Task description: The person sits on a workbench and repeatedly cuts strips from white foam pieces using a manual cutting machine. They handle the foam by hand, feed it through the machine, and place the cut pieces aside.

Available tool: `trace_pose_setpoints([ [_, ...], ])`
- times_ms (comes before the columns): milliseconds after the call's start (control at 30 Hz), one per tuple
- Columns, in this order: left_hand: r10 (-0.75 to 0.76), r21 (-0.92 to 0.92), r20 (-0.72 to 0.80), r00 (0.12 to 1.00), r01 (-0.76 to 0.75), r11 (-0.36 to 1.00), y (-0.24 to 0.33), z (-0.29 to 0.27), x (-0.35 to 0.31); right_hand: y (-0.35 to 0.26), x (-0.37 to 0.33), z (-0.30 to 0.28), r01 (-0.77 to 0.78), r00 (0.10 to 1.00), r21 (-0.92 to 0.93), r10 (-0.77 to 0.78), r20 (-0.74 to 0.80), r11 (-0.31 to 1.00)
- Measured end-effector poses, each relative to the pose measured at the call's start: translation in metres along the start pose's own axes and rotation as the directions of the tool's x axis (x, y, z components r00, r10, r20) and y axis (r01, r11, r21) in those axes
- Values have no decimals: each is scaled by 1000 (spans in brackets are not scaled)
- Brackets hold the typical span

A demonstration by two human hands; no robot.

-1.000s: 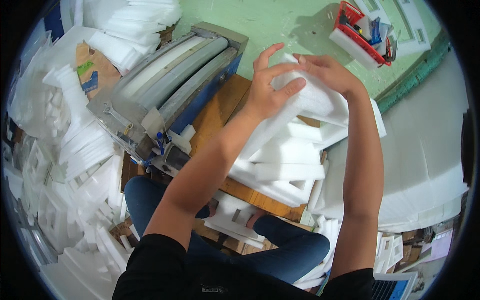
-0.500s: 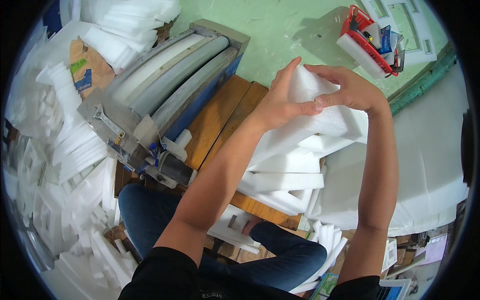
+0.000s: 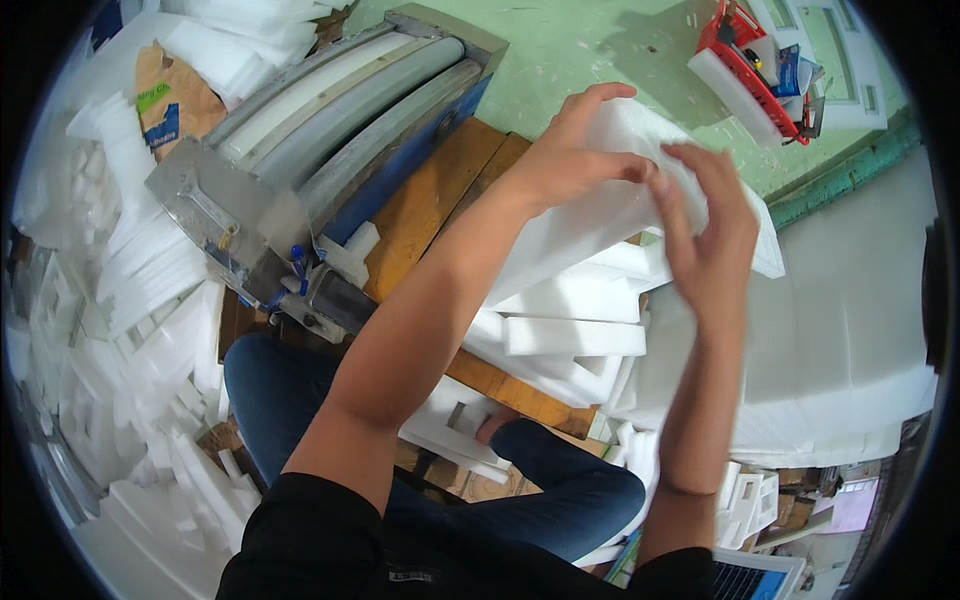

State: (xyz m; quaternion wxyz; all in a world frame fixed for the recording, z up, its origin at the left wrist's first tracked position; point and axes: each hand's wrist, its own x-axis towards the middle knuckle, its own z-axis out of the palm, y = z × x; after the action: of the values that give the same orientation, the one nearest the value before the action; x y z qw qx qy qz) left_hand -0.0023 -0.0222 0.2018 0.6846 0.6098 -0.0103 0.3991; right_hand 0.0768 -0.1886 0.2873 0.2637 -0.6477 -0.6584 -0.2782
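A white foam piece [image 3: 625, 205] stands raised over a stack of cut foam pieces [image 3: 575, 335] on the wooden bench. My left hand [image 3: 575, 150] grips its upper edge, index finger over the top and thumb on the near face. My right hand [image 3: 708, 225] is at the piece's right side, fingers curved and apart, slightly blurred. Its thumb points up close to the left thumb. Whether the right fingertips touch the foam is hard to see.
A roller machine [image 3: 340, 120] stands left of the wooden bench [image 3: 425, 215]. Foam offcuts [image 3: 150, 390] pile up at far left, near a brown paper bag [image 3: 175, 100]. A red basket [image 3: 745, 70] of tools sits on the green surface [image 3: 590, 50]. Large white foam sheets [image 3: 820, 320] lie right.
My right hand has loosened from the foam's top and moved left and down, its fingers spreading. The left hand stays on the foam, which has turned slightly. The whole view has shifted a little.
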Motion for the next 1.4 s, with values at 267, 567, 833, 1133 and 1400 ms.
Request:
trace_pose_setpoints([
  [267, 66, 291, -247, 967, 9, 957, 3, 24, 0, -28, -54, 67, -106, 952, -237, 29, -304, 966],
  [567, 6, 136, -175, 985, 18, 991, -8, 11, 6, -11, -55, 91, -100, 909, -297, -34, -415, 950],
  [833, -26, -67, -108, 994, 19, 998, 0, 5, 4, -11, -48, 110, -131, 857, -264, -25, -515, 956],
  [1133, -9, 27, -134, 991, 12, 1000, -5, 4, 7, -7, -48, 117, -141, 818, -188, 8, -576, 972],
  [1400, 65, 189, -57, 996, -54, 980, -5, -6, 10, -14, -42, 116, -169, 799, -162, 39, -600, 972],
])
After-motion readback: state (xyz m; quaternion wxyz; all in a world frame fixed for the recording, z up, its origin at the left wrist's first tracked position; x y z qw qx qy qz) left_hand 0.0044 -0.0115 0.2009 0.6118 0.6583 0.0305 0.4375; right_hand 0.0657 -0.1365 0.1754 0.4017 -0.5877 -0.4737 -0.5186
